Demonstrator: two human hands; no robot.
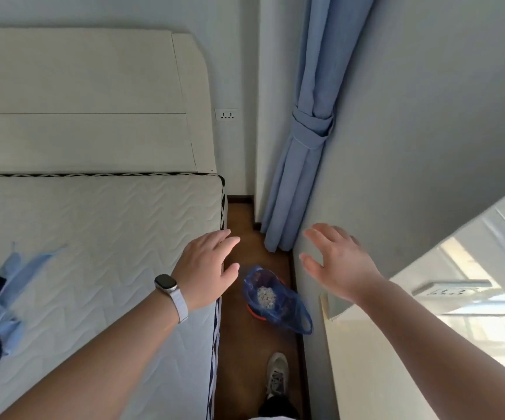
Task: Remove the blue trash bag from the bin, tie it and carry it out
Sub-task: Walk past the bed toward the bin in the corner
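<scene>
The blue trash bag (278, 301) lines a small bin whose red rim (255, 313) shows at its lower left. It stands on the brown floor in the narrow gap between bed and wall. Pale scraps lie inside the bag, and one bag handle droops to the lower right. My left hand (207, 268), with a watch on the wrist, hovers open above and left of the bag, over the mattress edge. My right hand (337, 262) is open too, fingers spread, above and right of the bag near the wall. Neither hand touches the bag.
A white mattress (99, 253) and headboard fill the left. Blue and dark cloth (2, 301) lies on the mattress. A tied blue curtain (302, 147) hangs in the corner. A white windowsill (396, 344) juts out on the right. My shoe (277, 375) is on the floor strip.
</scene>
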